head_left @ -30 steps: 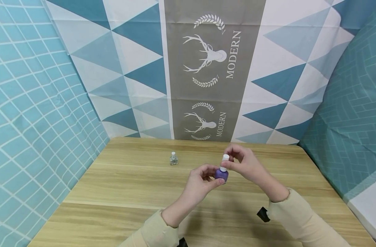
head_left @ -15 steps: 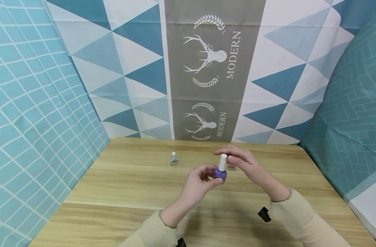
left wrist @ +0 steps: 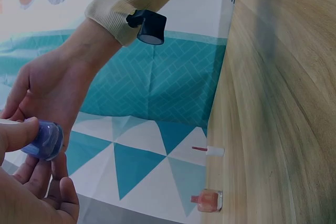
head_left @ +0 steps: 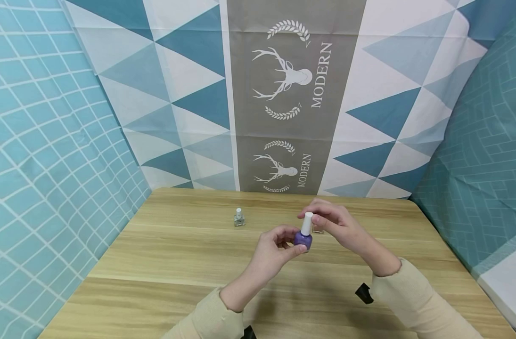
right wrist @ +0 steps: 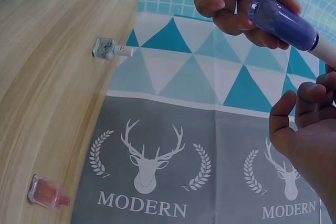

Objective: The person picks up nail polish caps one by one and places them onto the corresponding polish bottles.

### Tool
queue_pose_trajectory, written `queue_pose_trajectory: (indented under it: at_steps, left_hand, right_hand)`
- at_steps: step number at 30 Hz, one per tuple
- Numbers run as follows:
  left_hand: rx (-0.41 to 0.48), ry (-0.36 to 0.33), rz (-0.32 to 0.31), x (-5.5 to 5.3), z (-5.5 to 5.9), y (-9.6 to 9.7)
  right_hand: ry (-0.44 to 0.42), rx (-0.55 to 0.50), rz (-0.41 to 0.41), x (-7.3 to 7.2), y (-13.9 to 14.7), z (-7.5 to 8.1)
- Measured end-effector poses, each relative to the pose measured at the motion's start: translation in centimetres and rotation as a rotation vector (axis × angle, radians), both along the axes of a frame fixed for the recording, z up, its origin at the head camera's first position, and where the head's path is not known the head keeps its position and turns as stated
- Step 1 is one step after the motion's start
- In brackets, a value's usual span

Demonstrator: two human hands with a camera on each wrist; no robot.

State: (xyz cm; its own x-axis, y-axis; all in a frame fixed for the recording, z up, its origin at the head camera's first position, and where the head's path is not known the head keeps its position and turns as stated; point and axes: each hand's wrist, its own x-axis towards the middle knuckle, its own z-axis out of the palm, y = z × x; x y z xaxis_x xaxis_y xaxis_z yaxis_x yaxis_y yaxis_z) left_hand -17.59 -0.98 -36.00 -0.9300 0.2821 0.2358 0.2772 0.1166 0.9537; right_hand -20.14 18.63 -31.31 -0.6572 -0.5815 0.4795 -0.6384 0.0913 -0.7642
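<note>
Makeshift booth (head_left: 33, 117) — creased printed hangings (head_left: 190, 89)

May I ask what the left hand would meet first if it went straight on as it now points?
Probably the right hand, close by the white cap of the purple bottle the left hand holds, though depth is unclear.

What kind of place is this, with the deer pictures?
Probably a little indoor booth set up around a table, though I can't be sure. A creased deer-print sheet hangs behind the wooden table, and a blue grid-patterned sheet hangs beside it.
</note>
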Motion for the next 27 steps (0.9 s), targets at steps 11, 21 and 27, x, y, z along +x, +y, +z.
queue_pose_trajectory:
  at_steps: [11,21,27]
  left_hand:
    - [-0.002,-0.002,0.009,0.02,-0.04,0.08]
    - [-0.011,-0.002,0.01,-0.02,-0.07,0.17]
    - [-0.004,-0.005,0.006,0.02,0.08,0.22]
  right_hand:
    - [0.029,0.013,-0.06,-0.16,0.07,-0.16]
    - [0.079,0.021,-0.141,-0.24,0.0,-0.26]
    - [0.067,0.011,-0.184,-0.33,-0.11,-0.43]
